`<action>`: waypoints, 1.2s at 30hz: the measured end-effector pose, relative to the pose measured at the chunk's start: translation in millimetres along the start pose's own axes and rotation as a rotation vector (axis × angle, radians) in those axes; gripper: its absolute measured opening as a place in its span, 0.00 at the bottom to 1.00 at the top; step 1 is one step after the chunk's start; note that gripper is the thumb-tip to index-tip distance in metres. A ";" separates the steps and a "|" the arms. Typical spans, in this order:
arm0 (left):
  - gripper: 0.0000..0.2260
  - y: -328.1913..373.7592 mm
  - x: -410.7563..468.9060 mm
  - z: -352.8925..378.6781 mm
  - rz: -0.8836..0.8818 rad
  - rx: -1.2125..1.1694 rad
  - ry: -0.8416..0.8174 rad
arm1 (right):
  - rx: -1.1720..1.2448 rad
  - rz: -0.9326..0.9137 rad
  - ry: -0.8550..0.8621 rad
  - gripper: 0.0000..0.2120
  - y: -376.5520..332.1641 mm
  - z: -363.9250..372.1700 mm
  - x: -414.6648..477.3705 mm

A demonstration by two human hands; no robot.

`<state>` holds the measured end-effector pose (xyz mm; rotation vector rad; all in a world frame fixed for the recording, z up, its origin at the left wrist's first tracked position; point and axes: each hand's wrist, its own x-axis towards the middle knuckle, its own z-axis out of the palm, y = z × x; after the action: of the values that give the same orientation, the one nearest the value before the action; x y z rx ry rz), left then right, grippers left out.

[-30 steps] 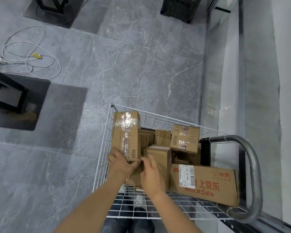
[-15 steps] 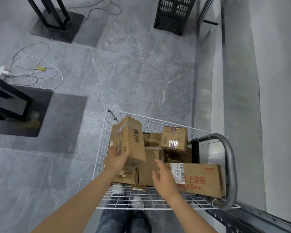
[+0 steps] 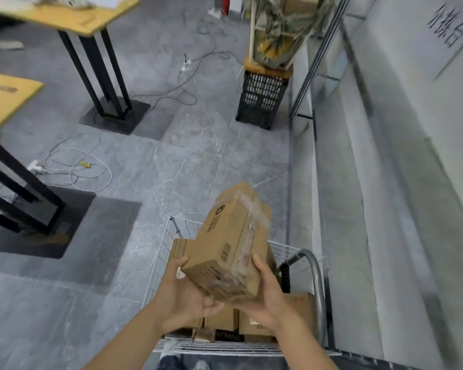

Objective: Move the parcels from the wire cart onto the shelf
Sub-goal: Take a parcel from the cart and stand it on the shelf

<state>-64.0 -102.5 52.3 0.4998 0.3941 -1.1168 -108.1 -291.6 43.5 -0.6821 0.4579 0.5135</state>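
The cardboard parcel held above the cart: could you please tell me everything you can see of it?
The cardboard parcel is a long brown box, sealed with clear glossy tape along its top, with dark printing: a small logo near the far end and barcode-like marks nearer the person. It is tilted, pointing away from the person, in the air above the wire cart. The left hand holds its near lower-left corner and the right hand its near right side; nothing else touches it.

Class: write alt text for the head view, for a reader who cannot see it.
A left hand and right hand hold a taped cardboard parcel above a wire cart of more parcels, beside a grey shelf.
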 end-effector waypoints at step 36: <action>0.51 -62.9 -129.1 107.2 0.432 1.625 -0.593 | -0.640 -0.907 1.078 0.47 148.5 138.0 -226.1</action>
<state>-166.7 -88.4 198.5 1.4959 -1.2299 -0.8933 -339.7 -164.2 193.1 -1.6714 0.9130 -0.6720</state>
